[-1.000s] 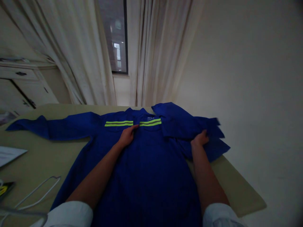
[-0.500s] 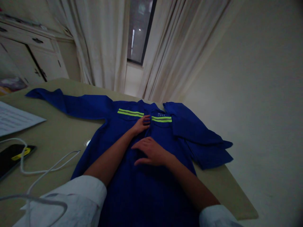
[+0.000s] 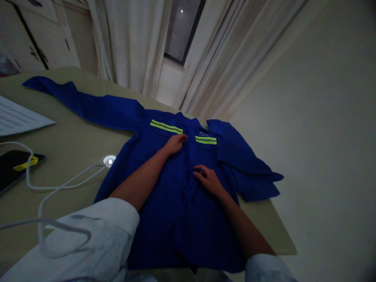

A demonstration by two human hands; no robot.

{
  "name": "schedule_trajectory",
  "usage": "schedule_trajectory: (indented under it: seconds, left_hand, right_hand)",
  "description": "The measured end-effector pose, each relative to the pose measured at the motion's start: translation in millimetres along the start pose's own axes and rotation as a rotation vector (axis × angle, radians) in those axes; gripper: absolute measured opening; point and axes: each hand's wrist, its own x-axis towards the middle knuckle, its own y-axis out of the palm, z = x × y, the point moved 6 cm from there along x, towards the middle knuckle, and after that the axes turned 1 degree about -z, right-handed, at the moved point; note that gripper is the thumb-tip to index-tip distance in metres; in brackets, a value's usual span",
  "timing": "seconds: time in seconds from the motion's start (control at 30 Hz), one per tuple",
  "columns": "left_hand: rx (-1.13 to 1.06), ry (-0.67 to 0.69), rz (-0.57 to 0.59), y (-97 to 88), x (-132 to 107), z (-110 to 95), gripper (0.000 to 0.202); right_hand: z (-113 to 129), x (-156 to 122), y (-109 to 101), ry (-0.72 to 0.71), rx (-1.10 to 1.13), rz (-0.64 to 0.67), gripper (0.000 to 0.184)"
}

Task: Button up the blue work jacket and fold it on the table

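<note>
- The left hand (image 3: 175,144) lies open on the chest of a blue work jacket (image 3: 179,188), beside the button placket and just below the collar, with no pinch in the grip.
- The right hand (image 3: 208,180) rests open and palm-down lower on the jacket front, just beside the placket; it does not close on the cloth either.
- Two yellow-green reflective strips (image 3: 166,126) cross the chest, one on each side of the placket. Small printing (image 3: 202,132) sits above the strip on the frame-right side, too small to read.
- The jacket lies face up on a khaki surface (image 3: 58,90), collar toward the window. One sleeve (image 3: 96,111) stretches to the upper left; the other (image 3: 243,160) is folded over at the frame's right, its end bunched.
- At the left of the frame lie a printed sheet of paper (image 3: 17,117), its text unreadable, a black phone (image 3: 14,166) with a yellow mark, a white cable (image 3: 58,184) and a round white light (image 3: 109,160).
- White shirt cuffs (image 3: 94,231) enter from the bottom edge.
- Cream curtains (image 3: 132,43) frame a dark window (image 3: 182,27) at the top; a cabinet (image 3: 38,31) is cut off at the upper left.
</note>
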Motion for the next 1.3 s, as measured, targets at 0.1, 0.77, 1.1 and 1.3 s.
schedule_trajectory:
  seconds: [0.1, 0.77, 1.1, 1.3]
  left_hand:
    - [0.189, 0.029, 0.108, 6.6, -4, -6, 0.05]
    - [0.519, 0.08, 0.241, 9.5, -12, -25, 0.05]
    - [0.717, 0.192, 0.339, 21.4, -23, -39, 0.046]
    - [0.738, 0.194, 0.33, 28.4, -33, -40, 0.049]
  right_hand:
    - [30, 10, -2, -0.143, -0.073, -0.091, 0.046]
    - [80, -25, 29, -0.317, -0.309, 0.208, 0.029]
    - [92, -30, 45, -0.344, -0.657, 0.3, 0.03]
    - [95, -21, 51, -0.358, -0.808, 0.353, 0.027]
